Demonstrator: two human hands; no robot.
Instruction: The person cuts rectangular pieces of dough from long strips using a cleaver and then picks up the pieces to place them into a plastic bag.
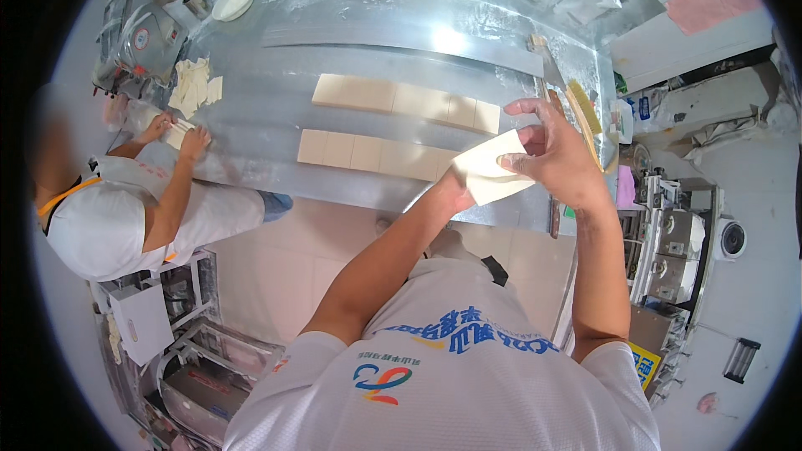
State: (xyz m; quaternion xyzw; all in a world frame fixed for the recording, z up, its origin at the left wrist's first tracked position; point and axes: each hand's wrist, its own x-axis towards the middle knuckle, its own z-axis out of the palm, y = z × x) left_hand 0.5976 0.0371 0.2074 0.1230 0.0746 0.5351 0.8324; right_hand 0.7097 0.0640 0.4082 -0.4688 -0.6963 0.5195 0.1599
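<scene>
A pale square dough wrapper [493, 171] is held up over the table's near edge, in front of my body. My left hand [455, 192] supports it from beneath, its fingers mostly hidden behind the sheet. At the right edge, my right hand [555, 154] has its thumb on the wrapper's face, with the other fingers curved and the index finger raised. Just beyond lie two long rows of stacked square dough wrappers, a far row [405, 103] and a near row [368, 153]. The wrapper and my left hand cover the near row's right end.
A co-worker [150, 209] handles dough strips at the left, beside a dough pile [194, 88] and a metal machine [150, 42]. A long metal strip [401, 37] crosses the floury metal table [251, 138]. A brush [585, 108] lies at the right edge; a white bowl [233, 2] sits far left.
</scene>
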